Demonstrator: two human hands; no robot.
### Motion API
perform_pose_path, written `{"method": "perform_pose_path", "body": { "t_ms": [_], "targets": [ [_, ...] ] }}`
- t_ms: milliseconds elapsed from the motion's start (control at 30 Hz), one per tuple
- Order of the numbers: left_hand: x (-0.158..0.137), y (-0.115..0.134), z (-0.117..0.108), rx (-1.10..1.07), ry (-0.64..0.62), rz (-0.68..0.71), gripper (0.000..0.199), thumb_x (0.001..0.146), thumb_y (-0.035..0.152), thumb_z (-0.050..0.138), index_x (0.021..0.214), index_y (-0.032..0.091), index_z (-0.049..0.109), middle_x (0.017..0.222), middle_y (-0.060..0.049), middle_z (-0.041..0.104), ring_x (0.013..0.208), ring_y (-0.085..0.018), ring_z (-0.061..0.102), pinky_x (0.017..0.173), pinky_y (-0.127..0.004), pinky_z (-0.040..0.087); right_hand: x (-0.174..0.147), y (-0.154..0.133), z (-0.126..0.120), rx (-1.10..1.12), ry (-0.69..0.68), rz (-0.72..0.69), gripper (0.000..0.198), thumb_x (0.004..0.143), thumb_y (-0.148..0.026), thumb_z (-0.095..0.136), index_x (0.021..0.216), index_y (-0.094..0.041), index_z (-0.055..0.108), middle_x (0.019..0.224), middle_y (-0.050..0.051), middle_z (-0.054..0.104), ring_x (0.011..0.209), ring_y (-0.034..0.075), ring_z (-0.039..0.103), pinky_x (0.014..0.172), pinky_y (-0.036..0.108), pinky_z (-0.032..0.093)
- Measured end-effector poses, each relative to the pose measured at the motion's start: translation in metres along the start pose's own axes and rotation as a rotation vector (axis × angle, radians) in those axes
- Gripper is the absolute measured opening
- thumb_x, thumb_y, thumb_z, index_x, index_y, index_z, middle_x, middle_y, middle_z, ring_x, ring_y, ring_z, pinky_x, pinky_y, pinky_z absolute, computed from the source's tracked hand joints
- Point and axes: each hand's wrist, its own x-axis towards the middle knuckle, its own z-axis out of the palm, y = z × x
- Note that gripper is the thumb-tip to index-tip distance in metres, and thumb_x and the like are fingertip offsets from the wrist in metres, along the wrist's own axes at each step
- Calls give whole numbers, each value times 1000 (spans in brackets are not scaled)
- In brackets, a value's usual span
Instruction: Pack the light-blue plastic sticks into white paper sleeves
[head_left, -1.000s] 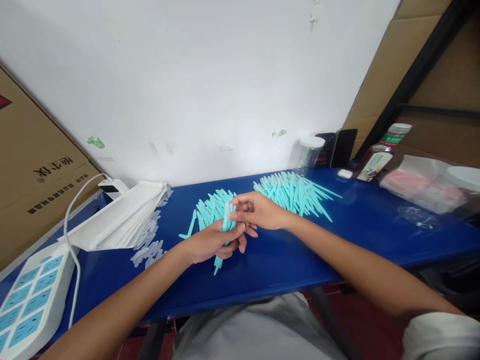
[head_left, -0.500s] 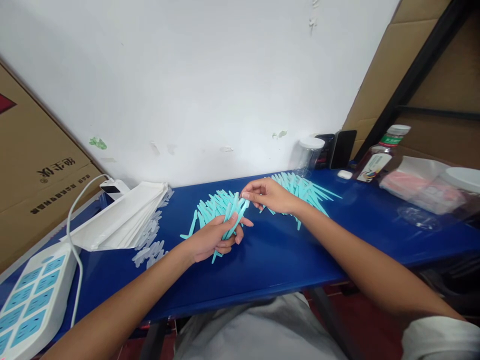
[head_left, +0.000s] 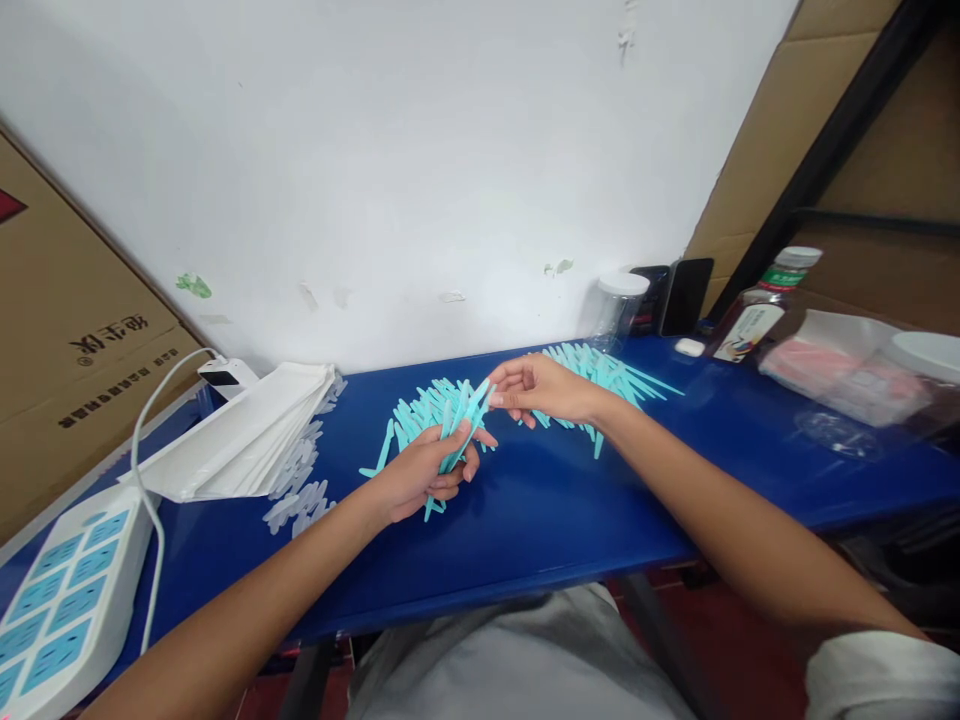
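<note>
2 piles of slim teal plastic sticks, one beyond left hand, one beyond right hand. 1 bunch in left hand, overlapped, can't count. Left of both: 1 white-and-blue power strip. Right: 1 dark-red bottle.

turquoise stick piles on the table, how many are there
2. One pile lies just beyond the left hand, the other pile beyond the right hand; each hand may hide some sticks. The bunch in the left hand isn't counted.
</note>
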Motion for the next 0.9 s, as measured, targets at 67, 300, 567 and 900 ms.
{"method": "perform_pose_path", "body": {
  "t_ms": [67,300,567,900],
  "targets": [
    [0,1,1,3,7,3,45,101,59,61,112,16,68,73,2,55,47,-4,22,43,-19,18,-1,-1,0,-8,-24,19,48,75,-52,90,99,-14,73,77,2,72,58,11,61,45,23,52],
    [2,-2,1,64,22,12,51,101,63,57,113,15,69,73,0,57,47,-5,21,42,-19,17,1,1,11,-79,155,-26,48,75,-56,89,91,-14,73,72,3,73,50,10,59,40,21,49],
    [1,-2,4,126,0,0,58,100,68,54,120,16,69,77,-2,61,46,-6,31,40,-20,21,4,6,9,-21,148,-33,49,75,-57,89,93,-14,76,71,4,73,51,11,60,43,23,52],
    [-1,0,3,220,45,9,68,97,75,54,124,16,71,98,-10,66,58,-10,44,40,-21,26,-25,-7,-111,-272,124,162,45,75,-56,88,91,-14,82,71,7,73,52,11,56,51,27,49]
  ]
}}
